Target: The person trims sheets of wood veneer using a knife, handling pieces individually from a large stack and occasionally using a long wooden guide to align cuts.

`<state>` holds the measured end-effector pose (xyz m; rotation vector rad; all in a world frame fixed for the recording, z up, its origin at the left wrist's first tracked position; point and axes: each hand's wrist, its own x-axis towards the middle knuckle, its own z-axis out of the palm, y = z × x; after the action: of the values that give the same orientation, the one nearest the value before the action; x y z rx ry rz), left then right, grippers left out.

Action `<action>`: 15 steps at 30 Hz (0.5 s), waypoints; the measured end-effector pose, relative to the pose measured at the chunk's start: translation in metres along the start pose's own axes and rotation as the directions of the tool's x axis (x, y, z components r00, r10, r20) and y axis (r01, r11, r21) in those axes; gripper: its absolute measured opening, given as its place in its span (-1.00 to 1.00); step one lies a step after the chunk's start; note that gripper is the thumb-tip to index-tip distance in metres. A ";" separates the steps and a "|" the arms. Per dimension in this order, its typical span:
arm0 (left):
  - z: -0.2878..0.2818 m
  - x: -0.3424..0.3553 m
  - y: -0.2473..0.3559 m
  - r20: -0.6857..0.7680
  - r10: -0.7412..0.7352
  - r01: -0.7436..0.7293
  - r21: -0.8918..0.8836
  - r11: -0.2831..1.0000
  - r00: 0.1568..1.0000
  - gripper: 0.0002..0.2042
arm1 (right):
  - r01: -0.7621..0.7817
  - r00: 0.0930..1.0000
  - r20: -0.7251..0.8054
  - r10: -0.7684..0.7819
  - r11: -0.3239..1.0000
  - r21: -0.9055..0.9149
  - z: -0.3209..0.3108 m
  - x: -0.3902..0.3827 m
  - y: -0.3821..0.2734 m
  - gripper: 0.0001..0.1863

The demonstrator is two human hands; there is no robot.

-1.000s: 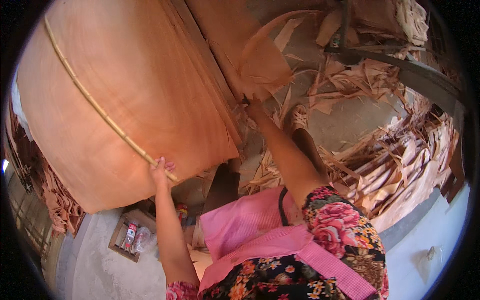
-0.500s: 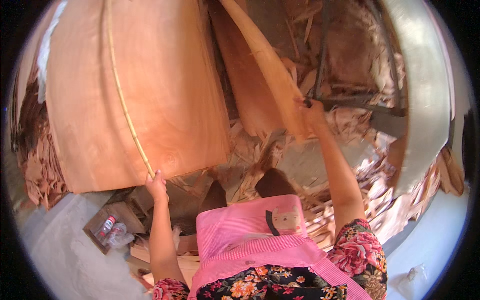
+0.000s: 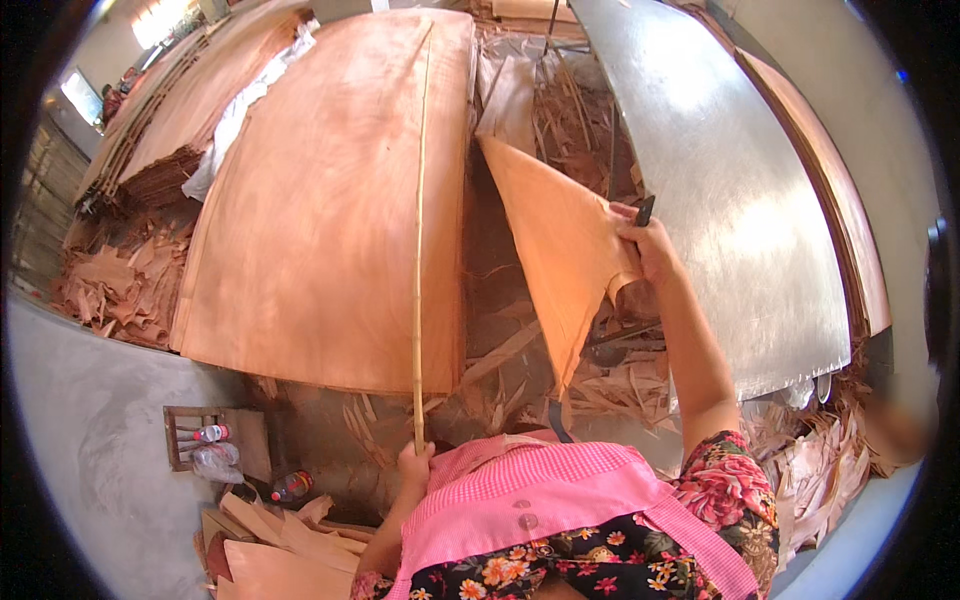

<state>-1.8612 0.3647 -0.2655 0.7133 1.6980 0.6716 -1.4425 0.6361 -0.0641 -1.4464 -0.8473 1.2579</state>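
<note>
Closed round the near end of a long, thin bamboo stick [image 3: 419,270], my left hand [image 3: 416,462] is low in front of my pink checked apron. The stick points away from me over the right part of a large stack of wood veneer sheets [image 3: 300,240]. My right hand [image 3: 648,250] grips a loose, bent piece of veneer [image 3: 550,235], which hangs down between the stack and a metal-topped table. A short black object [image 3: 646,210] sticks up from the same hand; its kind cannot be made out.
At the right stands the long metal-topped table [image 3: 735,220]. Torn veneer scraps [image 3: 125,285] lie at the far left, with others on the floor around me. A small wooden stool [image 3: 250,440] with plastic bottles is at the lower left. More veneer stacks [image 3: 205,110] stand at the back left.
The view has shifted, showing more of the room. The stick now lies further right over the stack, and my left hand is closer to my body. The loose veneer in my right hand has folded over.
</note>
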 end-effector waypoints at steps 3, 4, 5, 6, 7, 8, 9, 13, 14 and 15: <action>-0.024 -0.044 -0.030 -0.146 0.131 -0.072 0.353 0.933 0.981 -0.78 | 0.005 1.000 0.017 -0.007 0.990 0.143 -0.015 -0.005 0.004 -0.56; -0.039 -0.059 -0.043 -0.158 0.082 -0.014 0.392 0.920 0.984 -0.76 | 0.057 0.998 0.006 -0.059 0.980 0.192 -0.020 -0.006 0.004 -0.55; -0.057 -0.072 -0.055 -0.173 0.054 0.027 0.433 0.901 0.983 -0.74 | 0.085 0.996 0.003 -0.089 0.965 0.247 -0.027 -0.006 0.001 -0.54; -0.077 -0.082 -0.068 -0.161 0.074 0.021 0.524 0.851 0.984 -0.75 | 0.124 0.991 0.000 -0.130 0.946 0.299 -0.031 -0.006 -0.003 -0.54; -0.097 -0.091 -0.080 -0.145 0.109 0.003 0.613 0.790 0.983 -0.76 | 0.161 0.970 0.097 -0.223 0.888 0.431 -0.038 -0.006 -0.008 -0.56; -0.116 -0.099 -0.093 -0.136 0.140 -0.040 0.561 0.827 0.981 -0.77 | 0.179 0.979 0.016 -0.204 0.895 0.409 -0.042 -0.003 -0.015 -0.54; -0.132 -0.107 -0.106 -0.125 0.188 -0.101 0.502 0.859 0.974 -0.77 | 0.200 0.975 0.010 -0.224 0.892 0.406 -0.049 -0.002 -0.022 -0.53; -0.169 -0.125 -0.149 -0.031 0.187 -0.163 0.367 0.916 0.982 -0.78 | 0.217 0.970 0.013 -0.243 0.887 0.408 -0.069 0.004 -0.057 -0.48; -0.172 -0.126 -0.155 -0.018 0.180 -0.161 0.365 0.917 0.984 -0.77 | 0.247 0.962 0.009 -0.273 0.886 0.393 -0.073 0.003 -0.066 -0.48; -0.173 -0.126 -0.160 -0.006 0.173 -0.159 0.363 0.918 0.985 -0.76 | 0.260 0.957 0.016 -0.290 0.879 0.401 -0.076 0.001 -0.076 -0.48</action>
<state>-2.0236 0.1527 -0.2679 1.1210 1.8319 0.4921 -1.3610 0.6385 0.0055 -0.9238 -0.7644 1.1878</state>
